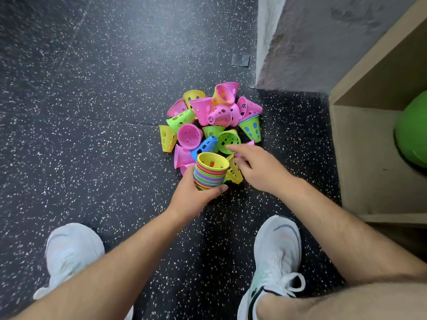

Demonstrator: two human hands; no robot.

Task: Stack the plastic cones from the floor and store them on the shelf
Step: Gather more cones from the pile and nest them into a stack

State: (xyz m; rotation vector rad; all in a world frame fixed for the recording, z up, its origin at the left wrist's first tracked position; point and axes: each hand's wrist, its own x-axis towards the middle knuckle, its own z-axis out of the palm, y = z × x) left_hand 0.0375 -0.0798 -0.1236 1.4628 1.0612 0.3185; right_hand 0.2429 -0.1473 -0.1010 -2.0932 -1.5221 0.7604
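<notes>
Hands: I am wrapping my left hand (203,192) round the bottom of the stack of cones (211,173). I am stretching my right hand (258,168) out, and it is holding nothing as far as I can see.
Pointing finger: it is touching the rim of a green cone (228,139) that is lying on its side.
Loose cones: the pile (201,109) is lying on the floor (92,112) just past the stack, all mixed up and leaning on each other.
Shelf: the shelf (360,158) is sitting near on my right, with a green ball (413,135) inside it.
Rolling worry: I am thinking the green cone could be rolling away if I only poke it, since it is round and light.
Pile worry: pulling one cone out could be knocking the others about, because they are leaning together.
Stack worry: the stack is standing tall and I am gripping it low down, so it could be tipping if I push a cone in crooked.
</notes>
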